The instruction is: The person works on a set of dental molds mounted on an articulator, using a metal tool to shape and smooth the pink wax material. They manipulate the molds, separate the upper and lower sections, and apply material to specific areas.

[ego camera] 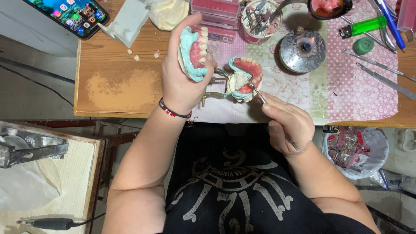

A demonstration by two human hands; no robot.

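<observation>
My left hand (180,80) grips a denture model (195,52) on a pale blue plaster base, with pink gums and white teeth, mounted on a small brass articulator (212,89). The articulator is swung open, so the second denture half (243,79) faces up just to the right. My right hand (288,125) holds a thin metal carving tool (258,94) like a pen, its tip touching the pink wax of that second half. Both hands hover over the front edge of a wooden table (117,86).
A lit alcohol burner (302,50) stands behind the dentures on a patterned cloth (359,86). A green lighter (363,27), metal tools (381,73), tooth boxes (216,17), a plaster block (128,21) and a phone (71,15) lie around. A white waste bag (355,151) hangs right.
</observation>
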